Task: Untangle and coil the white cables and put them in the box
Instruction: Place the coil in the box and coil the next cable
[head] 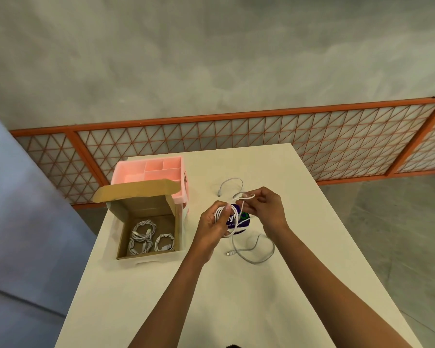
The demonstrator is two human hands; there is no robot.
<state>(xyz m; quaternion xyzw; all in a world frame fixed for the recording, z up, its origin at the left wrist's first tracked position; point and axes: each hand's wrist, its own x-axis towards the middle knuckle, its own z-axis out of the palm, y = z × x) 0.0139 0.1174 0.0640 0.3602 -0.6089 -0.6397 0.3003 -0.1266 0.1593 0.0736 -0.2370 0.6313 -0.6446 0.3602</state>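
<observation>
Cable point(232, 252) was part-coiled: loops clenched in left hand point(215, 222) against unwinding, next strand pinched by right hand point(264, 207) for wrapping. Both ends left trailing on table point(236, 310). Finished coils point(142, 233) stowed in box point(148, 256).

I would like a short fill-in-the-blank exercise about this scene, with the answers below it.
The left hand grips a coil of the cable, the right hand pinches a loop; its colour is ____.
The organiser behind the cardboard box is ____ in colour.
Coiled cables lie in the box, whose lid is ____.
Answers: white; pink; open.
</observation>
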